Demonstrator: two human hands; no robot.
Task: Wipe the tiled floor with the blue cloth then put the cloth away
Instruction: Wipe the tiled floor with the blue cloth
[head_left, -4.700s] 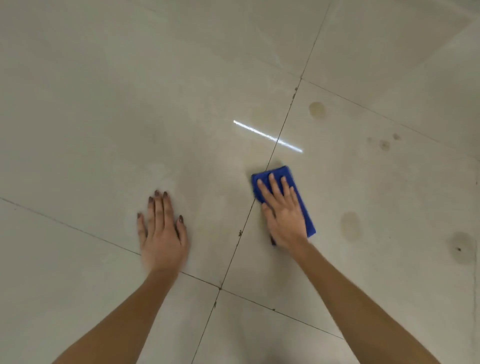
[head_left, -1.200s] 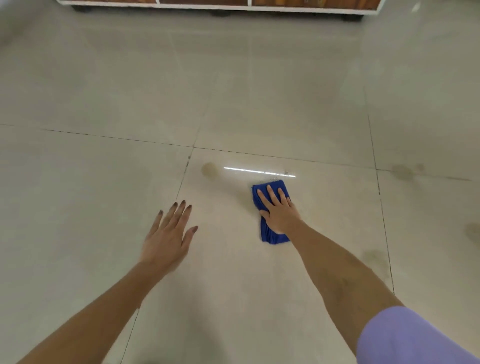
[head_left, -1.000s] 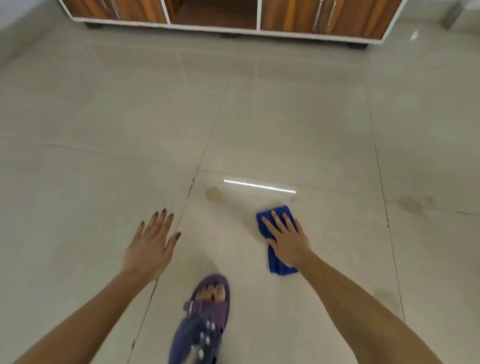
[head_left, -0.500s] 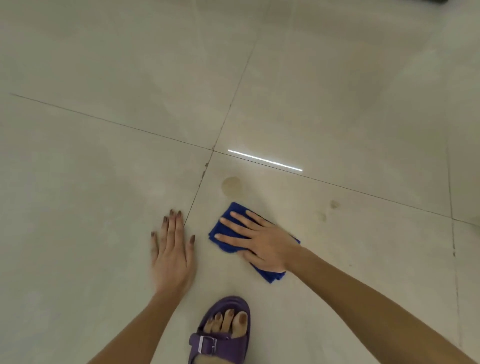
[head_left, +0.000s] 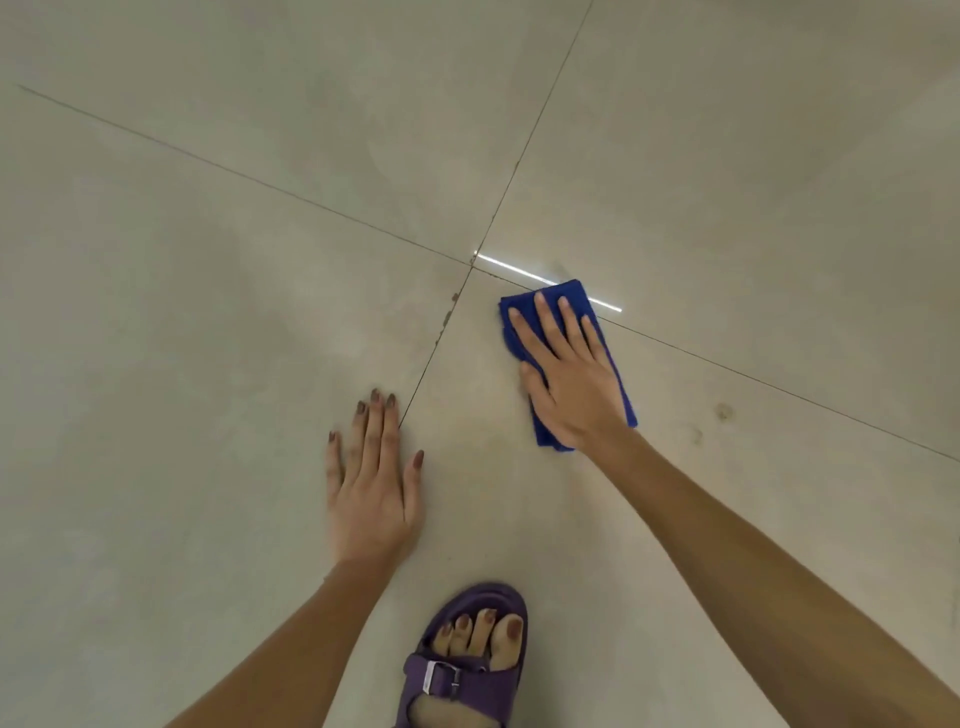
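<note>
A: What am I getting on the left of the view?

B: I'm seeing the left hand (head_left: 371, 493) lying flat on the floor (head_left: 182, 312), palm down. Its grip is spread apart, fingers straight and close to each other, thumb out to the side, holding nothing. The fingertips are sitting right beside a grout line (head_left: 434, 353) that is running up and away toward a crossing of four tiles.

A: And below that?

B: Just right of the left forearm, at the bottom edge, I'm watching a foot in a purple sandal (head_left: 467, 670) standing on the tile, toes pointing up the frame. A strap with a buckle is crossing the foot.

A: Where is the cloth sitting?

B: I'm finding the blue cloth (head_left: 519, 306) to the right of the crossing, folded into a long pad and lying flat on the floor. Its far end is overlapping the grout line that is slanting down to the right, and a thin bright streak of reflected light (head_left: 501, 265) is showing just beyond that end.

A: And the right hand?

B: I'm seeing the right hand (head_left: 571, 374) pressing flat on top of the cloth, fingers stretched out and slightly apart; the grip is not curling round the cloth, only lying on it. Blue is showing past the fingertips and along both sides of the palm.

A: Anything farther right?

B: I'm noticing a few faint brownish spots (head_left: 723, 411) on the tile, well apart from the cloth.
</note>
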